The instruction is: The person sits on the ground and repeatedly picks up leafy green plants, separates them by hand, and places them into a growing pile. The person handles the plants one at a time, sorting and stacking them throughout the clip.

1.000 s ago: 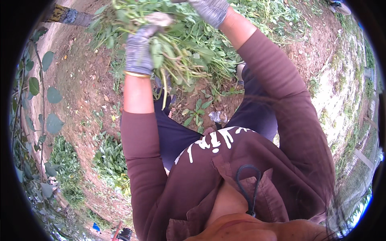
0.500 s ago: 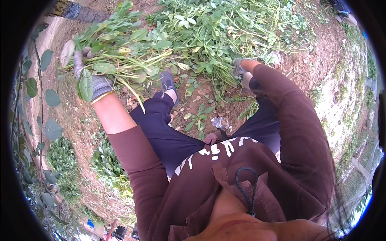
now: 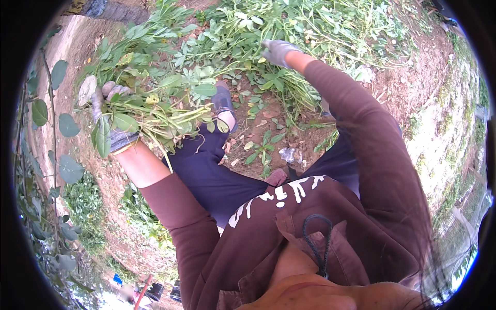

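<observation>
My left hand (image 3: 97, 107), in a grey work glove, is closed around a bunch of leafy green stalks (image 3: 173, 120). Leaves cover part of its palm, and the cut or root ends of the stalks point toward my knees. By its fingertips is a pale oval shape (image 3: 87, 91) that I cannot make out clearly. My right hand (image 3: 280, 52), gloved too, is stretched out over the large heap of green leafy plants (image 3: 305, 31) in front of me. Its fingers are extended and apart among the top leaves, with nothing visibly gripped.
My shoe (image 3: 223, 99) rests on brown soil beside the heap. A crumpled clear plastic scrap (image 3: 287, 154) and a small rooted plant (image 3: 265, 146) are between my legs. A branch with round leaves (image 3: 67, 125) hangs at the left, and a trunk (image 3: 106, 10) lies at the far left.
My right hand has moved forward and left from beside my knee to over the heap. My left hand, still holding the stalks, has come slightly lower and nearer to me.
</observation>
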A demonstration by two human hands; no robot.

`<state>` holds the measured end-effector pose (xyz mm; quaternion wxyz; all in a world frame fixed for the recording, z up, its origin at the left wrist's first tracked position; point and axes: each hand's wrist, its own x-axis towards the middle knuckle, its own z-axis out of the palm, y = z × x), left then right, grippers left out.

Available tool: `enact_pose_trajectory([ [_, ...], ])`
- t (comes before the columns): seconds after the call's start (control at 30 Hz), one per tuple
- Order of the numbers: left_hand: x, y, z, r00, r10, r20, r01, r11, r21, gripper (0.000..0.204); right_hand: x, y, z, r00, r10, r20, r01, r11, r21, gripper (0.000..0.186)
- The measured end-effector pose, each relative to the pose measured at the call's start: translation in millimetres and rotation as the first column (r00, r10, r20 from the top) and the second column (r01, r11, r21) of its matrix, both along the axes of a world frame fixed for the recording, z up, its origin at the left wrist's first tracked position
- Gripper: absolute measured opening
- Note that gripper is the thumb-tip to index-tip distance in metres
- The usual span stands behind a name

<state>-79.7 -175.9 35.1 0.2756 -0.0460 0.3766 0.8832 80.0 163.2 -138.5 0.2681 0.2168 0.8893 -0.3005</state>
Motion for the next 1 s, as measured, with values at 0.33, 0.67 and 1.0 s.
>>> enact_pose_trajectory([
  [0.33, 8, 42, 3, 0.985, -0.153, 0.075, 0.13, 0.959, 0.252, 0.024, -83, -120, -115, 0.5, -0.633, 0.59, 0.517, -0.328, -0.791, 0.07],
  [0.67, 11, 45, -20, 0.964, -0.267, 0.004, 0.261, 0.944, 0.202, 0.022, -76, -102, -11, 0.314, -0.947, -0.064, 0.201, 0.132, -0.971, 0.028],
  [1.0, 115, 130, -29, 0.767, -0.536, -0.352, 0.58, 0.814, 0.024, 0.029, 92, -84, 154, 0.777, -0.543, -0.318, -0.312, 0.107, -0.944, 0.01],
])
